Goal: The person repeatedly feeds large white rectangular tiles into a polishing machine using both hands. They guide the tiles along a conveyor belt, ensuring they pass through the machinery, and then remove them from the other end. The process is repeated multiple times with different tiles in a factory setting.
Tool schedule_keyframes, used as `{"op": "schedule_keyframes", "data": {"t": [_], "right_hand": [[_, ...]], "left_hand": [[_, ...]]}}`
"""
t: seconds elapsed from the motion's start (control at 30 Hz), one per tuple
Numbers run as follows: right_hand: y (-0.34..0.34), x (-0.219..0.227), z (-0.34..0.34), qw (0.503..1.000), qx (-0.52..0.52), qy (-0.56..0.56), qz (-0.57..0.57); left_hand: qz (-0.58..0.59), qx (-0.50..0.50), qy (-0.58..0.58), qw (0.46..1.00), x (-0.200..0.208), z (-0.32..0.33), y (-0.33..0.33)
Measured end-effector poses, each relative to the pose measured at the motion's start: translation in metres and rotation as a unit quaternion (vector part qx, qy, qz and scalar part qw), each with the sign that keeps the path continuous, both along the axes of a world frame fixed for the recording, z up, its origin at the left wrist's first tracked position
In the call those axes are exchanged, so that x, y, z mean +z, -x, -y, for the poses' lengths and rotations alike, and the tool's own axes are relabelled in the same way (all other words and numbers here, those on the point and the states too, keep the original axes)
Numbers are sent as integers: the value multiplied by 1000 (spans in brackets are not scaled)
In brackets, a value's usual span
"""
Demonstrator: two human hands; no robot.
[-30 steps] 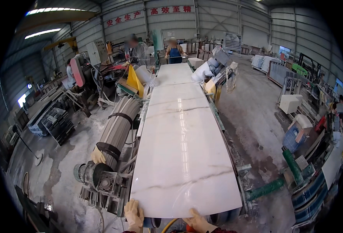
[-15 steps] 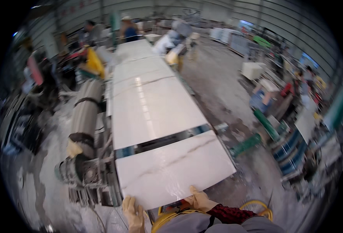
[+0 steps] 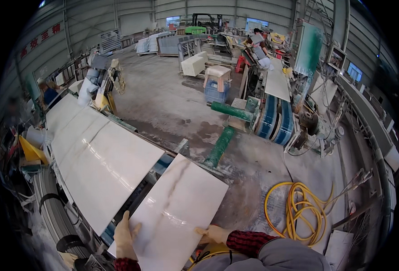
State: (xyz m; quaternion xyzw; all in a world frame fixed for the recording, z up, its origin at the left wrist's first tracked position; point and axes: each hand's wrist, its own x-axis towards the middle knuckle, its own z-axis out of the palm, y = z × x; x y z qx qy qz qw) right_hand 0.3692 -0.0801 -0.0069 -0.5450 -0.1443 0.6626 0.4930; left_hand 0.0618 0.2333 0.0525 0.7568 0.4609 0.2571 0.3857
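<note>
A white polished stone slab (image 3: 177, 198) with a grey-brown vein lies at the near end of the conveyor, at an angle in front of me. My left hand (image 3: 124, 239), in a cream glove, grips its left edge beside the gap, thumb over the face and fingers along the edge. On the opposite edge my right hand (image 3: 212, 234), gloved alike, holds the slab with its fingertips on the rim; the rest of its grip is hidden. Beyond the gap rests a longer veined slab (image 3: 113, 158). Dark blue belt shows between the two.
A coiled yellow hose (image 3: 294, 210) lies on the floor at right. Green rollers (image 3: 220, 147) and a second blue-belted conveyor (image 3: 278, 119) stand ahead right. A blue drum (image 3: 216, 91) is farther off. Grey bundled strips (image 3: 57, 221) run along the left. A person (image 3: 50, 92) stands far left.
My view has swung to the right, so the conveyor now sits at left. My left hand has moved from the slab's near corner to the edge by the gap; my right still holds the near edge.
</note>
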Motion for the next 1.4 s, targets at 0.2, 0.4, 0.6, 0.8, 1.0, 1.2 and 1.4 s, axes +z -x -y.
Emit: {"op": "schedule_keyframes", "data": {"t": [0.2,0.4,0.6,0.8,1.0,1.2,1.4], "right_hand": [[1,-25,-19,986,-55,150,-41],[3,-17,15,983,-4,80,-163],[-49,16,55,993,-14,37,-111],[-169,84,65,988,-125,-85,16],[-361,164,105,948,-258,-136,130],[-535,229,153,922,-315,-129,185],[-608,216,205,901,-370,-94,207]], "left_hand": [[-113,27,125,985,1,-32,-8],[-144,15,56,988,88,65,18],[-67,20,26,997,143,115,-26],[-10,2,20,1000,158,122,-137],[148,-1,92,985,125,151,-350],[184,-69,219,956,129,182,-553],[142,-145,267,942,97,215,-658]]}}
